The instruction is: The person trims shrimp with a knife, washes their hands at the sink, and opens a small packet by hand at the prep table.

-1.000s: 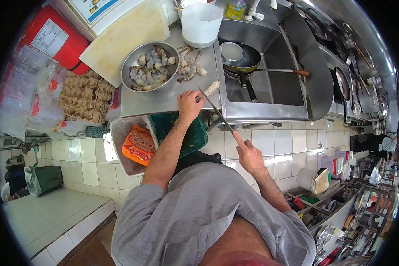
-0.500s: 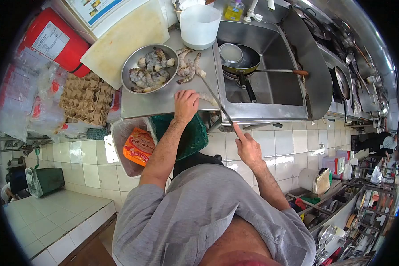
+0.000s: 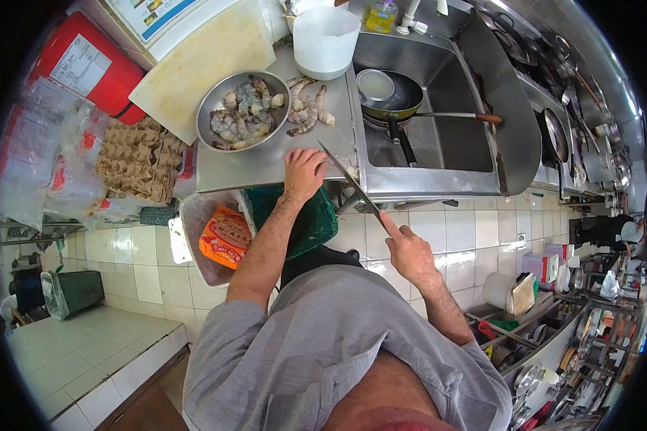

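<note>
My right hand (image 3: 410, 251) grips the handle of a long knife (image 3: 352, 181), its blade slanting up and left over the counter's front edge. My left hand (image 3: 305, 172) is pressed down on the steel counter (image 3: 237, 167), fingers bent together, left of the blade tip. A pale shrimp (image 3: 343, 164) lies partly hidden under the knife, beside my left fingers. Beyond my left hand, several shrimps (image 3: 309, 111) rest on the counter. A steel bowl (image 3: 207, 123) holds more shrimps (image 3: 244, 115).
The sink (image 3: 456, 122) on the right holds a pan (image 3: 408, 93). A white container (image 3: 326, 43) stands behind the shrimps. A cutting board (image 3: 201, 61) leans at the back left. Below the counter are a green bin (image 3: 320, 223) and an orange packet (image 3: 226, 237).
The knife first shifted right and its tip moved near the loose shrimps, then came back toward my left hand. The pale shrimp has moved nearer the counter edge.
</note>
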`<state>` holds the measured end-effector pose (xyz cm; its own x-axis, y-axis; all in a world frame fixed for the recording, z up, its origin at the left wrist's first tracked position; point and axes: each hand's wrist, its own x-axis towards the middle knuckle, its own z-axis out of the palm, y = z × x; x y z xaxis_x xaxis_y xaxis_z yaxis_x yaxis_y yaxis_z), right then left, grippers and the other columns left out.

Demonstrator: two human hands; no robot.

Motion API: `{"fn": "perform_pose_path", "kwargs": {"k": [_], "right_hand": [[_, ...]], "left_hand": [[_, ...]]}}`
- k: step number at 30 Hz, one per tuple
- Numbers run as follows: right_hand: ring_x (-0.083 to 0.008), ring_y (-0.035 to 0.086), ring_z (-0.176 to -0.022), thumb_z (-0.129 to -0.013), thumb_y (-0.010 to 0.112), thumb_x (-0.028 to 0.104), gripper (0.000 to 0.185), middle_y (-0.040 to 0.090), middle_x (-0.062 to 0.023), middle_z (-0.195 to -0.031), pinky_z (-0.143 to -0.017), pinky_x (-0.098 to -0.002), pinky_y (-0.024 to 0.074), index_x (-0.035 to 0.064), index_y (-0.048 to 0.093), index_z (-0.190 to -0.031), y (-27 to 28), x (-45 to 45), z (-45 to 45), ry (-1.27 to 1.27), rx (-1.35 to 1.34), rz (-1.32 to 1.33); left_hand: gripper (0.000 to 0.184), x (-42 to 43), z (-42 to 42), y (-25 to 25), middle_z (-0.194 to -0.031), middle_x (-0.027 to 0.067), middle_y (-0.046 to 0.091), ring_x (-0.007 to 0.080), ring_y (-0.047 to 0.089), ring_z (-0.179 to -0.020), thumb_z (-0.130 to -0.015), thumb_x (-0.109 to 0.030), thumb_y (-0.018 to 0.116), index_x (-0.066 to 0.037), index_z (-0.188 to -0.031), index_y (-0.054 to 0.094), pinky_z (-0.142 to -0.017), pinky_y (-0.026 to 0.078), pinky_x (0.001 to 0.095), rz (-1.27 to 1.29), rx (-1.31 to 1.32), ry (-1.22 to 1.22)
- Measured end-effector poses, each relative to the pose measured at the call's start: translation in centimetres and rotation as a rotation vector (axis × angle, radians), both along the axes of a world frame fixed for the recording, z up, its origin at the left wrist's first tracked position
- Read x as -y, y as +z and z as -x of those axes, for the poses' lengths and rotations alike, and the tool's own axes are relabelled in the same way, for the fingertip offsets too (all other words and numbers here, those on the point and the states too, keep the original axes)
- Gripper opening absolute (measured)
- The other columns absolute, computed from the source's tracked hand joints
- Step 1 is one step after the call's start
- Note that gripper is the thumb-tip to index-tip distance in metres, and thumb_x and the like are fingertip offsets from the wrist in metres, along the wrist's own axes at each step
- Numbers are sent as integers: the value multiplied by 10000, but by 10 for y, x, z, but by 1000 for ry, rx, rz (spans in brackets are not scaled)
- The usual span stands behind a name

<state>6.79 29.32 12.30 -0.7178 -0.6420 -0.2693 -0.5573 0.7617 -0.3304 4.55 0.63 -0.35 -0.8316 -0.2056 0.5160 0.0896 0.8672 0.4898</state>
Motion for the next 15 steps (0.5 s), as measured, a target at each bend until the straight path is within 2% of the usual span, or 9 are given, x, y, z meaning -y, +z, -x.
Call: {"fn": "perform_pose_path", "kwargs": {"k": [3, 6, 8, 10, 13, 15], "right_hand": [[-344, 636, -694, -885, 558, 137, 634, 580, -176, -867, -633, -460, 540, 230, 305, -1458, 2, 2, 0, -2, 8, -19], [-360, 628, -743, -890, 564, 126, 629, 589, -174, -869, -680, -461, 531, 242, 311, -1454, -13, 18, 5, -41, 21, -51], [-365, 625, -743, -887, 569, 126, 633, 595, -175, -877, -685, -466, 528, 244, 311, -1453, -28, 26, 9, -30, -13, 65], [-367, 625, -748, -885, 573, 125, 640, 596, -177, -882, -689, -470, 523, 246, 307, -1454, -21, 27, 8, -44, -9, 58], [-362, 627, -704, -883, 560, 130, 640, 583, -176, -855, -647, -464, 528, 229, 294, -1457, -12, 10, -1, -72, -17, 149], [-372, 624, -755, -886, 575, 123, 635, 593, -181, -876, -690, -477, 517, 245, 314, -1452, -8, 2, -5, -159, 27, 112]], "left_hand": [[213, 1, 1, -2, -987, 46, 604, 257, 528, -982, -763, -148, 698, -95, -964, 654, -945, 337, 427, -2, 14, -7], [219, 1, 2, -1, -1000, 44, 604, 256, 528, -990, -756, -140, 701, -93, -965, 653, -953, 329, 423, -10, 20, -1], [230, 0, 1, -1, -1005, 44, 603, 257, 527, -998, -759, -144, 701, -94, -978, 650, -961, 326, 426, -13, 36, -11], [240, 2, 2, 12, -1010, 44, 602, 258, 526, -1007, -762, -147, 701, -95, -991, 647, -969, 323, 429, -7, 48, -13], [265, -8, 5, 24, -1020, 39, 600, 255, 524, -1029, -771, -148, 695, -97, -1025, 637, -990, 314, 439, -27, -14, -56], [292, -10, 13, 25, -1011, 38, 601, 257, 532, -1025, -766, -153, 701, -94, -1042, 627, -1004, 309, 447, 68, 31, -186]]}}
